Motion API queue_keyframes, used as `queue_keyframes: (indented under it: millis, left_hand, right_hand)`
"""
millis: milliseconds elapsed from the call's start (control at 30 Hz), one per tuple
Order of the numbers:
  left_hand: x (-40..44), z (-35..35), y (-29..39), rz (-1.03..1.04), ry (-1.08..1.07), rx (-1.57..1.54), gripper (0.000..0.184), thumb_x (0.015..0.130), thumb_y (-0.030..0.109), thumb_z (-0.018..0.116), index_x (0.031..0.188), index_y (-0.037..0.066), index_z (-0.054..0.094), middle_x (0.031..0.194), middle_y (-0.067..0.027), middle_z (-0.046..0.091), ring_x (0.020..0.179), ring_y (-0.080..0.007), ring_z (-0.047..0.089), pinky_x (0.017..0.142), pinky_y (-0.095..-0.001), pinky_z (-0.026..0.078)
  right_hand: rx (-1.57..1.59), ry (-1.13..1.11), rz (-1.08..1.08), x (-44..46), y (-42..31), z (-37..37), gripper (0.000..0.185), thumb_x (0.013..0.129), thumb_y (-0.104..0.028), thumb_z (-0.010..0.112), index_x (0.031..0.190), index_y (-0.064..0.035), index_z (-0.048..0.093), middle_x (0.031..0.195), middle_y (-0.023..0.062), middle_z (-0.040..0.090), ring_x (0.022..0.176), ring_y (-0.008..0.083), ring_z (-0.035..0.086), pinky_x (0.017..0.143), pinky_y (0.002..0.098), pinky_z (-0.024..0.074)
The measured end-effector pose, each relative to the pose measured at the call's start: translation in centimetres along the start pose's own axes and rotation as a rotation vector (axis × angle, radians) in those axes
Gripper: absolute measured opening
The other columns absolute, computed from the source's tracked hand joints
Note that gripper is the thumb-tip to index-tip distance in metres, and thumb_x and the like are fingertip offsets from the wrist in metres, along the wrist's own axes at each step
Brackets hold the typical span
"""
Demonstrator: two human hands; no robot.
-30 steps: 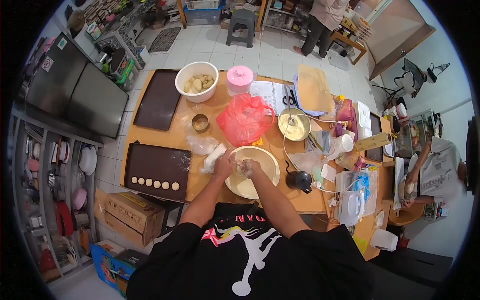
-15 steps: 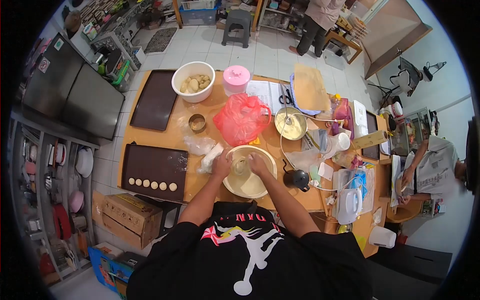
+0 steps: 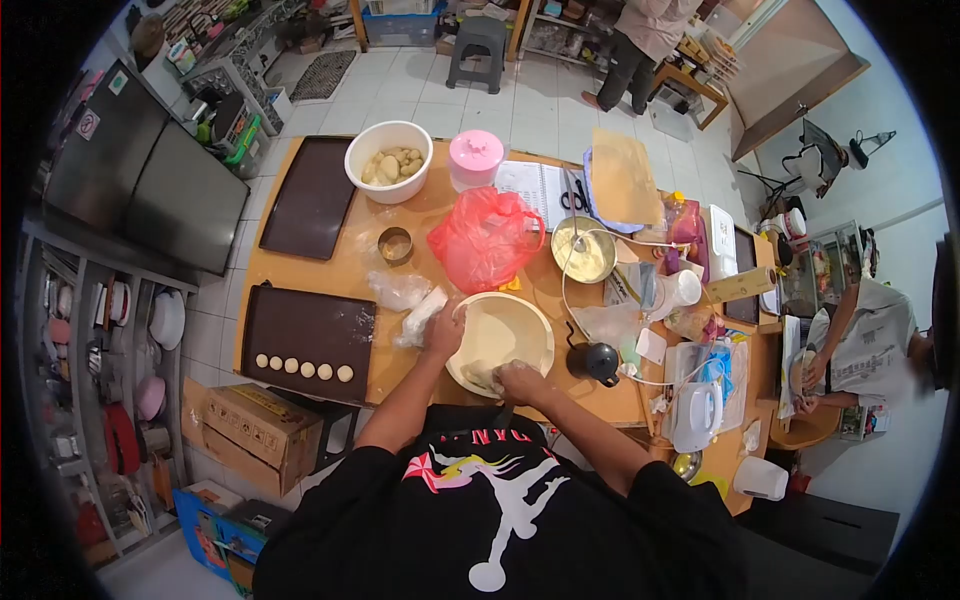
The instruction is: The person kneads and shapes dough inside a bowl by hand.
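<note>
A cream-coloured mixing bowl [image 3: 508,325] stands at the table's near edge in front of me. At its left side my left hand [image 3: 447,326] grips the rim. My right hand [image 3: 522,382] is closed at the near side of the bowl, low over the inner wall. By its fingers is a pale, whitish thing [image 3: 482,374], blurred, whose kind I cannot make out. Just left of my left hand lies a white, floury bag or cloth [image 3: 422,318] beside crumpled clear plastic [image 3: 398,290]. A red plastic bag [image 3: 480,240] sits right behind the bowl.
A dark tray [image 3: 310,325] at left bears a row of several dough balls [image 3: 307,369]. Behind are another tray [image 3: 308,200], a metal ring [image 3: 395,245], and a white tub [image 3: 389,140]. To the right are a metal bowl [image 3: 598,265], a dark jug [image 3: 597,362] and a person [image 3: 865,340].
My right hand has moved from the bowl's far right side to its near side, and the pale thing has shifted nearer to me. My left hand stays at the left rim.
</note>
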State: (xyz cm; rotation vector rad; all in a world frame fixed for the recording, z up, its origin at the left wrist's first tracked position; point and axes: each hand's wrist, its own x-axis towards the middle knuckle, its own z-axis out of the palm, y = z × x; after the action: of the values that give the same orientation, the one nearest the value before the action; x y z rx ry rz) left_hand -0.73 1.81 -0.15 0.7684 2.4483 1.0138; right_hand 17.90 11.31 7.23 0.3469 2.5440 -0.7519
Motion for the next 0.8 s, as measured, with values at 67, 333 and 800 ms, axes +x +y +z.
queue_keyframes:
  millis: [67, 333, 800]
  left_hand:
    - [0.0, 0.1, 0.3, -0.006, -0.002, 0.002, 0.035, 0.094, 0.037, 0.051, 0.12, 0.013, 0.058, 0.081, -0.0211, 0.066, 0.081, -0.0418, 0.063, 0.072, -0.0519, 0.048]
    - [0.1, 0.3, -0.1, 0.006, -0.021, 0.052, 0.038, 0.095, 0.037, 0.05, 0.119, 0.008, 0.057, 0.081, -0.0225, 0.065, 0.081, -0.0424, 0.063, 0.073, -0.0525, 0.048]
    - [0.1, -0.3, 0.1, -0.003, -0.068, 0.035, 0.035, 0.095, 0.036, 0.049, 0.122, 0.013, 0.055, 0.087, -0.0232, 0.066, 0.086, -0.0443, 0.062, 0.076, -0.0525, 0.048]
  right_hand:
    - [-0.069, -0.007, 0.012, 0.4, -0.5, 0.1, 0.021, 0.079, -0.02, 0.061, 0.093, -0.0045, 0.065, 0.091, 0.0217, 0.066, 0.091, 0.038, 0.064, 0.081, 0.0472, 0.0508]
    - [0.007, 0.171, 0.182, 6.5, -3.0, 3.8, 0.022, 0.08, -0.021, 0.061, 0.088, -0.0022, 0.069, 0.088, 0.0232, 0.066, 0.086, 0.0381, 0.066, 0.079, 0.0473, 0.0528]
    - [1.538, 0.453, 0.752, 15.2, 6.2, 5.7, 0.023, 0.084, -0.022, 0.063, 0.083, 0.0006, 0.063, 0.071, 0.0177, 0.064, 0.063, 0.0298, 0.067, 0.057, 0.0393, 0.052]
